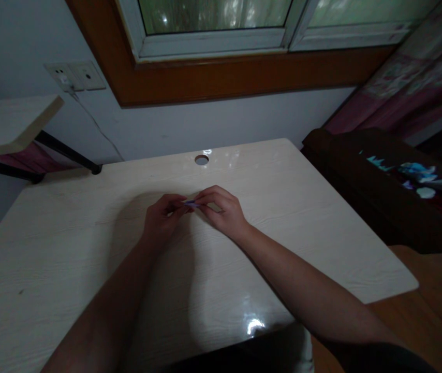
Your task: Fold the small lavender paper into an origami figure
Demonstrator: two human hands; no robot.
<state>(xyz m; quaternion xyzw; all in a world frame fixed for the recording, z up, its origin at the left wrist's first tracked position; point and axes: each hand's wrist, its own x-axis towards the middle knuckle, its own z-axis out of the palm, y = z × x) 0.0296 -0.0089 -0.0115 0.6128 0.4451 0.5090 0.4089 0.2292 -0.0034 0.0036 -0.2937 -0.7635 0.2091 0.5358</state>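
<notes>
Above the pale wood-grain desk (283, 207), my two hands meet around a small, thin purple piece (191, 204) that looks like folded paper. My left hand (162, 215) pinches its left end between thumb and fingers. From the other side, my right hand (223, 210) grips the right end, also in a pinch. Fingertips cover most of the piece, so its full shape cannot be made out.
A round cable hole (201, 160) lies near the desk's back edge. At the left stands a raised shelf (23, 129) on black legs. Behind it are a wall socket (75, 76) with a cable and a window (213, 31). A dark sofa-like piece (376, 202) with scattered items stands right.
</notes>
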